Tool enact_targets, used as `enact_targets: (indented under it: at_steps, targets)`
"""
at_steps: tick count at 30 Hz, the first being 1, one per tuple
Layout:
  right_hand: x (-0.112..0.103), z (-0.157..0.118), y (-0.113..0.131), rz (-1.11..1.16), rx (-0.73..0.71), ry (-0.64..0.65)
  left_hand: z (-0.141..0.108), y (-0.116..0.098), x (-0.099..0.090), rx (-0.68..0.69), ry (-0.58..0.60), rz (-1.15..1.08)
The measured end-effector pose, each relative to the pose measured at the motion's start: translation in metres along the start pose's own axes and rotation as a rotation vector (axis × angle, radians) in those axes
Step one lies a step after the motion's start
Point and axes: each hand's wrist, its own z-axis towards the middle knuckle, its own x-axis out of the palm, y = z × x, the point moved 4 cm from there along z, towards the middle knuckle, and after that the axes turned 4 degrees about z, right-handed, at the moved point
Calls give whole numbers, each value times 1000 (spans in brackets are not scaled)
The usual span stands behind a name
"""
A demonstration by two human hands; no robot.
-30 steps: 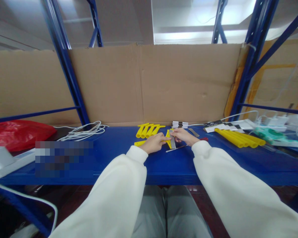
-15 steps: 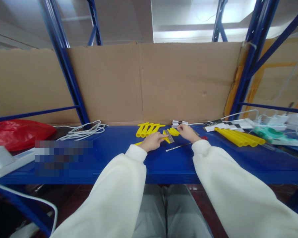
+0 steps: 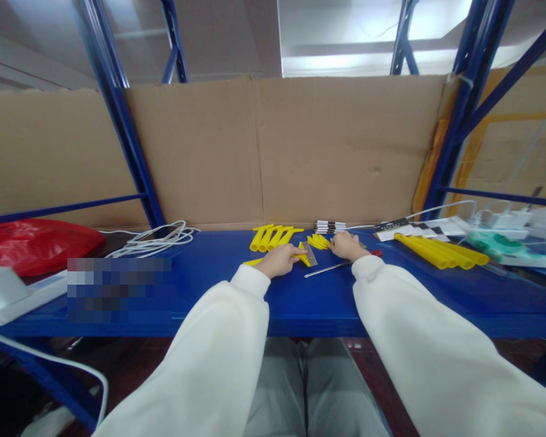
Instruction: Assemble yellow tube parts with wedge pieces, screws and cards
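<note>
My left hand is closed round a yellow scraper head with a flat metal blade pointing right. My right hand rests on the blue table just right of a small pile of yellow pieces; its fingers are bent down, and whether they hold anything is too small to tell. Between the hands and nearer the front lies a screwdriver with a red handle, partly under my right wrist. Several yellow T-shaped handles lie side by side behind my left hand.
Black-and-white packs lie at the back. Yellow tubes and a green-and-white packet are on the right. Coiled white cable, a red bag and a power strip are on the left. Cardboard stands behind the table.
My right hand has moved slightly right and down toward the table, away from the black-and-white packs. My left hand has stayed on the scraper head.
</note>
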Motion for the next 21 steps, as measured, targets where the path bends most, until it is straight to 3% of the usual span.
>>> enact_targets:
  at_steps: [9, 16, 21]
  targets:
    - [-2, 4, 7, -176, -2, -38, 2, 4, 2, 4, -20, -33]
    - [-4, 3, 1, -113, 55, -64, 1, 3, 1, 8, -13, -23]
    - [-12, -1, -3, 17, 114, -182, 1, 3, 1, 21, -12, -31]
